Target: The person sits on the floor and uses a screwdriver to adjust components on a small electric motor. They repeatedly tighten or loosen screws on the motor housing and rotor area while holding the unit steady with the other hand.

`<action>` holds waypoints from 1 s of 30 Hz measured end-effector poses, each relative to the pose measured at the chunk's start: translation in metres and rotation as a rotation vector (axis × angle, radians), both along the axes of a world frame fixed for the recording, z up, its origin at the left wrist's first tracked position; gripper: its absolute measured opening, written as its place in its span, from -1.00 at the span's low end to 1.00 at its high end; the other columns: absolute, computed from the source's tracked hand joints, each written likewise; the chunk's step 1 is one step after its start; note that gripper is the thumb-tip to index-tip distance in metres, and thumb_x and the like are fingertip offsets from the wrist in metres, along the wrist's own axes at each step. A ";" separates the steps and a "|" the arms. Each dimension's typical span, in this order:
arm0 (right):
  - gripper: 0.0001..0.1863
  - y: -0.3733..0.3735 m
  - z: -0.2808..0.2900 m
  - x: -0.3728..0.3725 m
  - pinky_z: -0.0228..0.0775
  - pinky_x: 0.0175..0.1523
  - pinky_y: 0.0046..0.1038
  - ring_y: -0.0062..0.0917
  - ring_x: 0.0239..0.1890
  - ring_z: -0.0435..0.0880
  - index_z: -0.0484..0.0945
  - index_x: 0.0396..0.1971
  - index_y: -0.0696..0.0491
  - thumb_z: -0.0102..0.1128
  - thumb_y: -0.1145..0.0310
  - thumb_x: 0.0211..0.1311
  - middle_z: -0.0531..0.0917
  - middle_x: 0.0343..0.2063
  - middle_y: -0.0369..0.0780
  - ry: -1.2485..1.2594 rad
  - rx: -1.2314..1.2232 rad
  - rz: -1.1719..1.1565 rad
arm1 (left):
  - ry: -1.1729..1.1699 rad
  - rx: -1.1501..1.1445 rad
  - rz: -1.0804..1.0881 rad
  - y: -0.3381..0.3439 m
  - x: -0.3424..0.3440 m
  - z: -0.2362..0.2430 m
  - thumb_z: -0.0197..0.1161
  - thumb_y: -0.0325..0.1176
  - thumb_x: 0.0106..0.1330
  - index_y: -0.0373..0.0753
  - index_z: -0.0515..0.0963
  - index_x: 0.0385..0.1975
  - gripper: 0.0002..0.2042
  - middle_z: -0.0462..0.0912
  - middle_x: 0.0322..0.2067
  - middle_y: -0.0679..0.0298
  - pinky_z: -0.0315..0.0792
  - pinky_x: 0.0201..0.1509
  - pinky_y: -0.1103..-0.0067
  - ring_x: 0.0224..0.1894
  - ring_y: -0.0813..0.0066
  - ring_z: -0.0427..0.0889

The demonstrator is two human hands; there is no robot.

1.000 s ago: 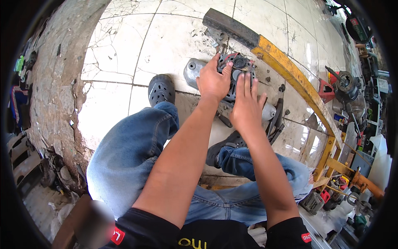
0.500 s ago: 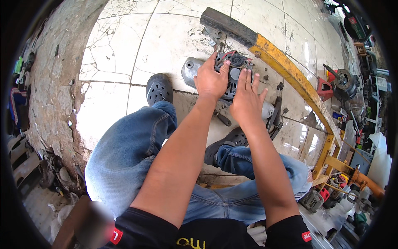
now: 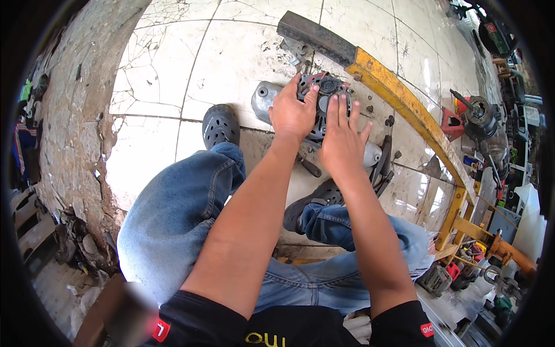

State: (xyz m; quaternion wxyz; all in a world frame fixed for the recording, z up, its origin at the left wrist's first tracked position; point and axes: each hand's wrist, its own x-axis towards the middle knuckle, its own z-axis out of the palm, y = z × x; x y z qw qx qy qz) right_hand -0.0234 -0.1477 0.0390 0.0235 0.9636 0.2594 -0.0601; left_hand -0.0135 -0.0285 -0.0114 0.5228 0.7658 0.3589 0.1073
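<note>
On the tiled floor before me sits a round, dark metal unit that looks like an alternator point(image 3: 324, 103), with vents, a round black cap and a red wire on top. It rests on a silver cast-metal piece point(image 3: 263, 99) whose ends stick out at left and right. My left hand point(image 3: 291, 113) is curled over its left side, fingers at the far rim and thumb on top. My right hand point(image 3: 342, 139) lies across its right side with fingers stretched out and slightly spread. Both palms hide much of the near side.
A yellow and black metal bar point(image 3: 399, 92) arches past on the right. Close by lie a black-handled tool point(image 3: 311, 168) and long dark hand tools point(image 3: 383, 159). My clogs point(image 3: 221, 124) flank the work. Machine parts point(image 3: 483, 115) crowd the far right; broken concrete point(image 3: 75, 115) borders the tiles leftward.
My right hand's fingers have shifted slightly left over the unit. My left hand keeps nearly the same place on it.
</note>
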 end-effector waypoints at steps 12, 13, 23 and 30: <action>-0.24 0.000 0.000 -0.008 -0.23 0.45 0.39 -0.07 0.58 -0.03 0.05 0.52 0.09 -0.02 0.48 0.31 0.09 0.54 -0.08 0.058 0.041 0.004 | 0.004 -0.020 -0.001 0.001 0.001 0.001 0.23 0.07 0.37 -0.09 0.48 0.29 -0.43 0.66 0.11 0.09 0.30 0.31 0.07 0.20 0.02 0.57; -0.23 -0.002 0.002 -0.013 -0.23 0.45 0.40 -0.06 0.58 -0.04 0.04 0.53 0.09 -0.01 0.49 0.30 0.08 0.54 -0.08 0.072 0.025 0.006 | 0.003 -0.016 -0.003 0.000 0.000 0.001 0.23 0.07 0.38 -0.10 0.49 0.29 -0.43 0.66 0.11 0.08 0.30 0.31 0.08 0.19 0.02 0.57; -0.05 0.000 0.009 -0.016 -0.14 0.46 0.34 -0.04 0.58 -0.05 -0.01 0.53 0.11 0.26 0.47 0.13 0.04 0.55 -0.05 0.144 -0.003 -0.046 | -0.126 -0.080 -0.039 0.004 -0.004 -0.012 0.27 0.06 0.35 -0.27 0.41 0.34 -0.32 0.54 0.23 -0.06 0.28 0.41 0.24 0.30 -0.03 0.46; -0.09 -0.008 0.002 -0.023 -0.15 0.47 0.32 -0.06 0.58 -0.04 0.01 0.53 0.12 0.21 0.47 0.17 0.05 0.55 -0.08 0.137 -0.009 -0.070 | -0.206 -0.533 -0.129 0.031 -0.009 -0.008 0.13 0.27 0.39 -0.32 0.28 0.42 -0.18 0.42 0.34 -0.08 0.18 0.47 0.40 0.41 0.08 0.35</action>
